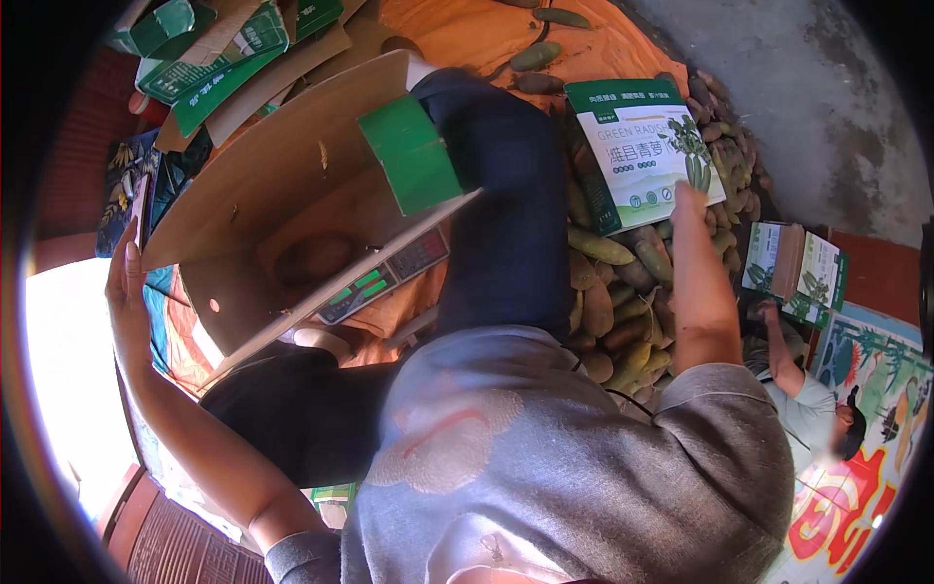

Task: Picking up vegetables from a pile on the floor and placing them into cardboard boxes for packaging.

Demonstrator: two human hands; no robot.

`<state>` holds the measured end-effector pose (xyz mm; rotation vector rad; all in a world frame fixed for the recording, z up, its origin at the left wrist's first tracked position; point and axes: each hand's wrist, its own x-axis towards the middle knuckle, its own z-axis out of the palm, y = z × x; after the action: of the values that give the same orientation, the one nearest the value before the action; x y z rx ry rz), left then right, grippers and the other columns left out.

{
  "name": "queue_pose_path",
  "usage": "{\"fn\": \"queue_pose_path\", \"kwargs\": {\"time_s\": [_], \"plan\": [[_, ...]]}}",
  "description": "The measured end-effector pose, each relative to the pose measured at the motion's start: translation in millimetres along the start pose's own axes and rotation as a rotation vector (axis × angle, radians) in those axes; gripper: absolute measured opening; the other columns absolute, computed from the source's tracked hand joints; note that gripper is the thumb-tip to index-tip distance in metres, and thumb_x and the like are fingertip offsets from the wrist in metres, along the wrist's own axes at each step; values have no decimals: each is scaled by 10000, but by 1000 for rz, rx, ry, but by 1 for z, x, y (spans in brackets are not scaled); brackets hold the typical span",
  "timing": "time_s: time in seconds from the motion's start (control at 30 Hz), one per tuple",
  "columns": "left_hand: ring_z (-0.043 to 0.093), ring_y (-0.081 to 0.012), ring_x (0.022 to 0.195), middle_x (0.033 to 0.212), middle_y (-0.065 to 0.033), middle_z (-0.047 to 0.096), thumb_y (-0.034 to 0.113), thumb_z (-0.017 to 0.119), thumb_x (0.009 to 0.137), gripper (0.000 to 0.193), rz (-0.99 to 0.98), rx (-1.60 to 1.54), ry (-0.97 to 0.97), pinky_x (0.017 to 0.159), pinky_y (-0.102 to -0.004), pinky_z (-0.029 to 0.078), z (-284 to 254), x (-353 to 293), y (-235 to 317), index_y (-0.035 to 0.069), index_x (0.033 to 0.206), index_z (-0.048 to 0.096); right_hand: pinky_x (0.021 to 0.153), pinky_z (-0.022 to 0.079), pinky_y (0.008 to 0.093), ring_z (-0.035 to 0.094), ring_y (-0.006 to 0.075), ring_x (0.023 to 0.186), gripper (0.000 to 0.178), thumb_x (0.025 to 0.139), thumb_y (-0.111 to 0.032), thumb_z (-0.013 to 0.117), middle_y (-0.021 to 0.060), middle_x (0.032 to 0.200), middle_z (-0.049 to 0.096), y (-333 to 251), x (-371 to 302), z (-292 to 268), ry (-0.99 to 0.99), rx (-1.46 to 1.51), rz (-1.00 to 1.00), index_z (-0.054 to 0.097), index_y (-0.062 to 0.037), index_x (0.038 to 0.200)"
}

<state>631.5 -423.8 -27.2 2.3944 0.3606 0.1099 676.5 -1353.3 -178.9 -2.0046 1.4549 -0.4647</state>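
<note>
An open brown cardboard box (282, 175) with a green flap leans between my legs, its opening toward me. My left hand (126, 273) is at the box's left edge, fingers stretched out and lying along it. My right hand (691, 204) is over the lower right part of a white and green carton (623, 161) printed with radishes. Its fingers are blurred, so whether they grip the carton cannot be made out. Under and around the carton lies a heap of green radishes (598, 245).
A digital scale (389, 275) lies partly behind the box's near flap. Flattened green cartons (229, 73) are stacked at the upper left. Orange sheeting (448, 34) spreads beneath loose radishes. At the right, another person (808, 399) reaches toward a second carton (798, 268).
</note>
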Motion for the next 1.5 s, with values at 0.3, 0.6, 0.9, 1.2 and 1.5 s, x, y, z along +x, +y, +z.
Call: {"fn": "queue_pose_path", "kwargs": {"time_s": [0.3,0.6,0.9,1.2,1.5], "plan": [[425,-303,1407,1447,-143,536,497,392,1052,557,-21,-11,13,1162,-451,319,1,4,1,110,1421,547,892,532,320,669,236,943,303,936,-125,591,74,1033,687,25,-215,26,-991,132,-418,648,-50,1223],[400,-336,1418,1476,-168,498,543,373,1044,618,-60,-37,43,1157,-477,317,-7,2,9,90,1434,530,1097,372,468,497,390,1282,578,806,-195,753,208,1303,583,23,-71,8,237,-298,-836,554,-17,1318],[401,-326,1421,1464,-162,513,541,384,1041,614,-80,-62,62,1168,-476,299,6,11,12,90,1428,537,830,520,512,677,438,906,501,934,-556,509,195,979,724,81,-73,-79,-142,-603,-328,712,-150,1146],[411,-311,1416,1465,-164,512,523,416,1037,614,-66,-99,38,1174,-456,297,30,26,21,64,1430,528,1014,431,439,532,369,1245,581,861,-380,709,227,1340,559,73,67,-82,241,-134,-529,566,-52,1319],[450,-309,1389,1452,-128,534,510,402,1045,575,-40,-46,41,1164,-492,303,13,9,26,98,1418,547,1149,327,430,422,405,1369,987,734,-601,744,253,1473,450,34,142,0,8,-470,-352,403,-89,1507]]}}
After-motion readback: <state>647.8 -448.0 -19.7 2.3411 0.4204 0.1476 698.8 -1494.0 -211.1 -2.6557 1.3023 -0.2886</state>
